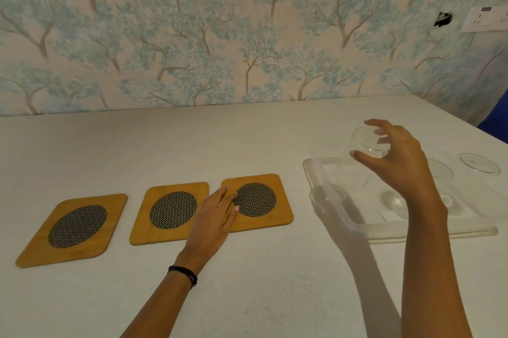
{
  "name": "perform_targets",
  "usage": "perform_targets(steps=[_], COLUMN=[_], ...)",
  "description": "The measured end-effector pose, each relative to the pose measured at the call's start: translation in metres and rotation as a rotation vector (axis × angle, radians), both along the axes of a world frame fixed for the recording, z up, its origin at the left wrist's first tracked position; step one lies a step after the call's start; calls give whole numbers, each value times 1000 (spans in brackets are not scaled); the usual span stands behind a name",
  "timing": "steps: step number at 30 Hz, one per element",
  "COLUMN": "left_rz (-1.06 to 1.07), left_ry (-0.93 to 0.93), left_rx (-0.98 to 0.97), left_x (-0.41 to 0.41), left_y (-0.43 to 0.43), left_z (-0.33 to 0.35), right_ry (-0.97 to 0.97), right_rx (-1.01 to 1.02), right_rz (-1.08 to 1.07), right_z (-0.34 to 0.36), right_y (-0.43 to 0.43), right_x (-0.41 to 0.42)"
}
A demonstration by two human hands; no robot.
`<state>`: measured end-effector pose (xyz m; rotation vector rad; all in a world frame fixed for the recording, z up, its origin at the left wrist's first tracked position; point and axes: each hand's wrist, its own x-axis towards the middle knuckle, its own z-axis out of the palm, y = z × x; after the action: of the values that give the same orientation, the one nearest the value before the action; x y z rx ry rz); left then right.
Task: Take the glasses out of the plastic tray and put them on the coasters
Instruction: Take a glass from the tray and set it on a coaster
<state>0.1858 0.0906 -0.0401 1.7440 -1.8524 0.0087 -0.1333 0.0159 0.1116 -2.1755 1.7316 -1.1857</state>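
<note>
Three wooden coasters with dark mesh centres lie in a row on the white table: left coaster [74,229], middle coaster [170,212], right coaster [259,201]. My left hand [215,218] rests flat, fingers apart, across the gap between the middle and right coasters. A clear plastic tray [330,200] sits at the right. My right hand [395,161] hovers above it, fingers curled around a clear glass [365,141] lifted over the tray's far edge. Two more glasses [479,167] stand at the tray's far right, faint and hard to make out.
The white table [165,150] meets a wall papered with blue trees at the back. A wall socket [486,20] is at the upper right. Something blue [497,123] shows at the right edge past the table corner.
</note>
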Motion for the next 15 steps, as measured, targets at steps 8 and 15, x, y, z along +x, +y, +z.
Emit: perform_targets(steps=[8,15], left_rz=[12,7], left_ry=[0,-7], left_rx=[35,97], left_x=[2,4], left_y=[-2,-4], left_z=[-4,-7], right_ry=[-117,-99], right_rx=[-91,20], right_rz=[116,270], right_z=[1,-34], right_y=[7,11], right_x=[55,122])
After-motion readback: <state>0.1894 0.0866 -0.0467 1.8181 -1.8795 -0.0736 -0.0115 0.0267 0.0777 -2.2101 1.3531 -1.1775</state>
